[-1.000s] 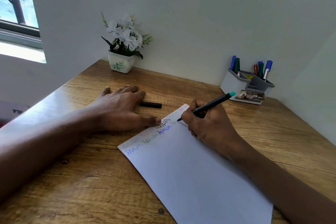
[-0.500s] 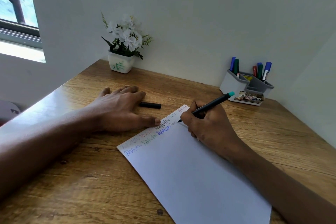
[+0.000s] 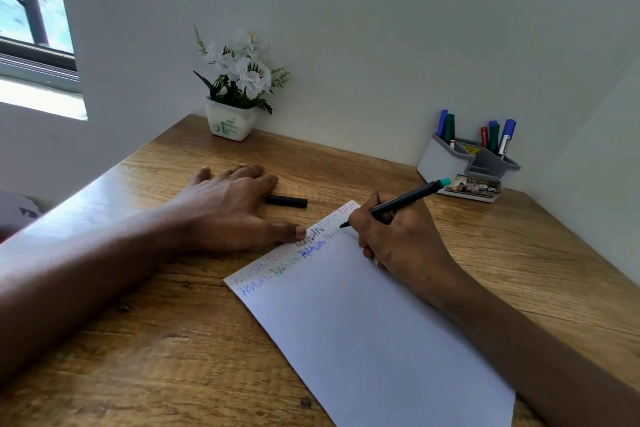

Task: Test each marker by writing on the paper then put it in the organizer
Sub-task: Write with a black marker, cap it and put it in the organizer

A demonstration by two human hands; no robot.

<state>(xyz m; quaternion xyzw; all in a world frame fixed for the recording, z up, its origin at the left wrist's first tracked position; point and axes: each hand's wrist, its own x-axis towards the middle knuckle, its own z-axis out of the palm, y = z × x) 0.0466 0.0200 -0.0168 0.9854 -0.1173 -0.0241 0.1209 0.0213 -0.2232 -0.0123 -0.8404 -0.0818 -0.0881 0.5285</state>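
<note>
Right hand (image 3: 398, 239): fingers gripping the marker (image 3: 405, 199), heel resting on the paper (image 3: 363, 340).
Marker: slanting, teal end up, tip touching the paper at its second line of writing.
Left hand (image 3: 225, 211): lying flat on the table (image 3: 173, 357), fingers relaxed and spread, thumb tip touching the paper's edge.
Cap (image 3: 286, 201): black, lying just beside the left fingers.
Organizer (image 3: 446, 159): grey, sitting in the far right corner, holding upright pens (image 3: 505, 139).
Flower pot (image 3: 230, 123): standing against the wall.
</note>
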